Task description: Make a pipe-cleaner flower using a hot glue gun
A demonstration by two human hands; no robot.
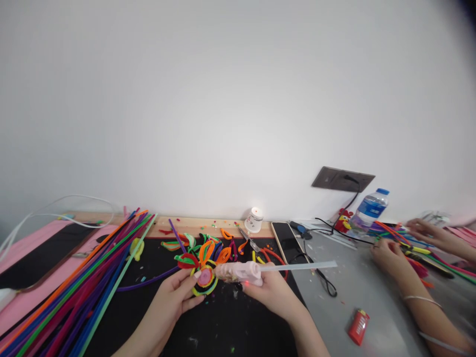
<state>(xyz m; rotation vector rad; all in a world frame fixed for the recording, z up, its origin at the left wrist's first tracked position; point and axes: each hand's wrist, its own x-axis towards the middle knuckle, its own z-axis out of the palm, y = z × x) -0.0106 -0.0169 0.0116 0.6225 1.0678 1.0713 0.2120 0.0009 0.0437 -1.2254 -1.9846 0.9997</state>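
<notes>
My left hand (pixel 177 291) pinches a round pipe-cleaner flower (pixel 204 276) at its edge. The flower has a pink centre, with orange, black and yellow-green rings around it, and looped petals stand at its top. My right hand (pixel 273 292) is wrapped round a pale pink hot glue gun (pixel 240 272). A clear glue stick (pixel 297 267) sticks out of the back of the gun, and a small red light glows near its handle. The nozzle end points left and meets or nearly meets the flower's right edge. Behind both lie several loose pipe-cleaner loops (pixel 223 255).
Bundled long pipe cleaners (pixel 89 277) lie at the left. Scissors (pixel 250 241), a paper cup (pixel 254 220) and a phone (pixel 288 242) are at the back. On the right are a red lighter (pixel 359 326), a water bottle (pixel 371 208), cables and a co-worker's hands (pixel 390 255).
</notes>
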